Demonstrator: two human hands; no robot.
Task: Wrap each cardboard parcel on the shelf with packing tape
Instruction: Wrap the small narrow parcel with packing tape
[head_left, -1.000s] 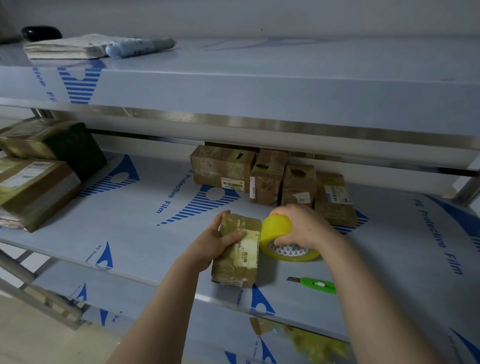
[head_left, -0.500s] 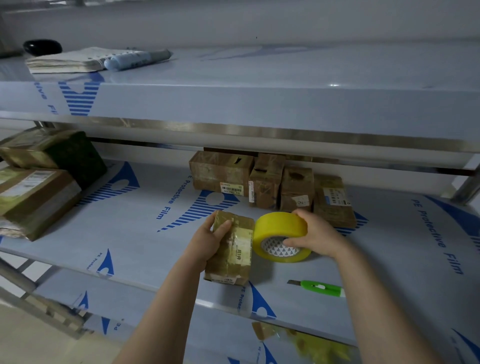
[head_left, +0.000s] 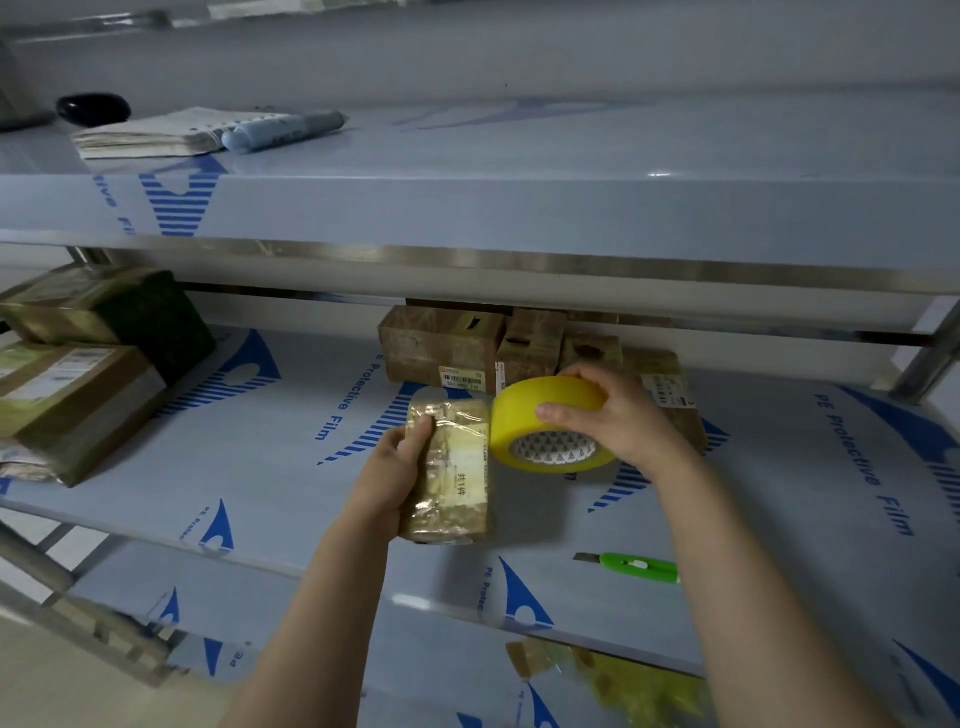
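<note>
The film-covered middle shelf (head_left: 260, 467) carries a row of boxes (head_left: 441, 348) at its back edge, parcels (head_left: 67, 395) at its left edge and a green knife (head_left: 639, 566) near the front edge. The top shelf (head_left: 571, 156) holds papers (head_left: 150, 135), a marker (head_left: 283, 130) and a black object (head_left: 93, 108) at its left end.

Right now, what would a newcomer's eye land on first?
The bright yellow tape roll, gripped by the right hand, right beside the small parcel that the left hand holds at the middle shelf. Next, the green box cutter lying near that shelf's front edge, beside the right forearm. Behind the hands, a huddle of brown parcels sits at the back of the shelf.
</note>
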